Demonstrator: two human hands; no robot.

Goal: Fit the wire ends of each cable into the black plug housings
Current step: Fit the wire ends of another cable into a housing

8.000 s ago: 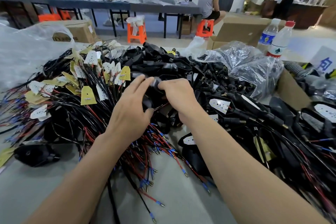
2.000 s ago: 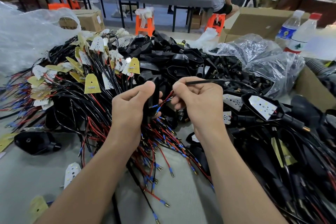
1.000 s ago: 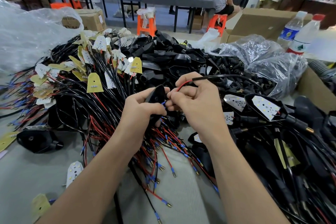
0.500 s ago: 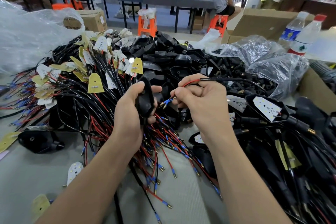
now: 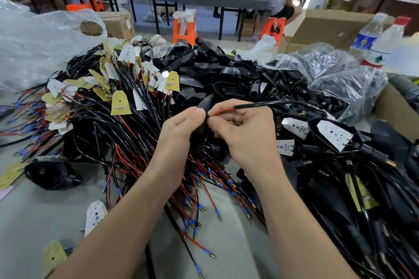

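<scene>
My left hand (image 5: pixel 179 133) grips a black plug housing (image 5: pixel 205 106) upright at the middle of the bench, its pointed tip sticking up above my thumb. My right hand (image 5: pixel 244 133) pinches the red wire end of a black cable (image 5: pixel 272 104) right against the housing. The cable arcs off to the right over the pile. Where the wire tip meets the housing is hidden by my fingers. A heap of empty black housings (image 5: pixel 215 72) lies just behind my hands.
Black cables with red and blue wire ends and small yellow and white boards (image 5: pixel 120 102) cover the left. Finished housings with LED boards (image 5: pixel 333 133) lie right. Plastic bags (image 5: pixel 335 75), two bottles (image 5: pixel 383 43) and a cardboard box (image 5: pixel 394 111) stand at the back right.
My hands have come together. The housing has turned more upright in my left hand, and my right hand has brought the wire ends from a small gap up against it.
</scene>
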